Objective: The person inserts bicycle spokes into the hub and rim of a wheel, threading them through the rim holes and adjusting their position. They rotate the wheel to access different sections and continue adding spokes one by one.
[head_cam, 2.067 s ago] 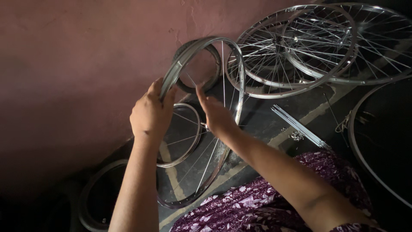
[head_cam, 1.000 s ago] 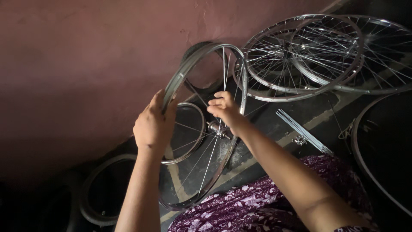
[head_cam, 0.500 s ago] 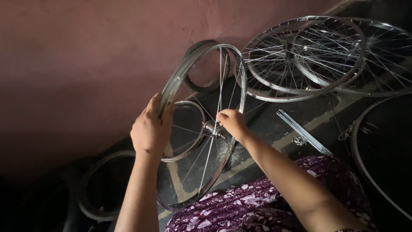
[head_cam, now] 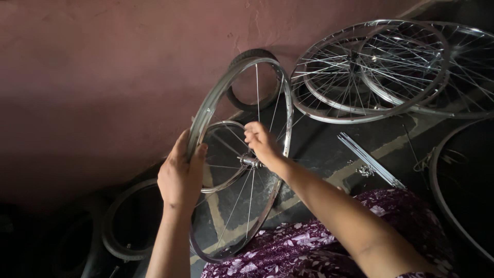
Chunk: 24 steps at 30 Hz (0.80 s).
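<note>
1. Head view: my left hand [head_cam: 180, 177] grips the bicycle wheel rim [head_cam: 206, 110], held upright above my lap.
2. My right hand [head_cam: 262, 144] pinches a spoke [head_cam: 257, 95] just above the hub [head_cam: 250, 160].
3. I judge I am lacing spokes; seating this one needs steady fingers.

Both forearms bare, no sleeves, left hand [head_cam: 180, 177] and right hand [head_cam: 262, 144] ringless; purple floral-print garment [head_cam: 319, 247] (white blossoms) lower centre-right.
</note>
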{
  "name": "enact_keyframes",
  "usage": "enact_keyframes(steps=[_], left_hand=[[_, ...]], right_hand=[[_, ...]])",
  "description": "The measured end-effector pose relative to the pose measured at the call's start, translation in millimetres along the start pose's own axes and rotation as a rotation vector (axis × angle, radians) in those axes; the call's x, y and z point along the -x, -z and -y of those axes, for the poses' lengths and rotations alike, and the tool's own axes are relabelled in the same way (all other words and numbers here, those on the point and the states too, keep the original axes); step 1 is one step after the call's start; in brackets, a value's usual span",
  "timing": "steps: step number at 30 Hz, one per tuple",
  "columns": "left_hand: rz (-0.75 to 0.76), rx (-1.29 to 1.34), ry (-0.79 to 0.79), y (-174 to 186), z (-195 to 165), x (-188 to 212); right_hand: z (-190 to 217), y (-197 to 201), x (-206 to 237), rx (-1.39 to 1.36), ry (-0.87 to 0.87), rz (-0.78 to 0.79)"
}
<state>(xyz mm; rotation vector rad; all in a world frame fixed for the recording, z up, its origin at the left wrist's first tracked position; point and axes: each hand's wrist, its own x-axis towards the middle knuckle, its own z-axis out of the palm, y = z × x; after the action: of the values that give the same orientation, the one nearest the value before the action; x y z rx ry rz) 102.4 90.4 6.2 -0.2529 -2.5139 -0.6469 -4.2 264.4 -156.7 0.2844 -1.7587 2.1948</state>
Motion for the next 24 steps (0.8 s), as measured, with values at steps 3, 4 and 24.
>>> enact_keyframes(steps=[3,4,24], left_hand=[[0.002,-0.010,0.012,2.9,4.1,4.6],[-0.001,-0.016,0.001,3.2,4.4,6.2],[-0.043,-0.033,-0.064,1.0,29.0,27.2]], right_hand=[[-2.7,-11.8,2.3,-0.038,-0.196,0.133],[-1.9,-11.9,2.3,-0.061,-0.259,0.186],[-11.1,-11.4,19.1,-0.355,-0.200,0.376]])
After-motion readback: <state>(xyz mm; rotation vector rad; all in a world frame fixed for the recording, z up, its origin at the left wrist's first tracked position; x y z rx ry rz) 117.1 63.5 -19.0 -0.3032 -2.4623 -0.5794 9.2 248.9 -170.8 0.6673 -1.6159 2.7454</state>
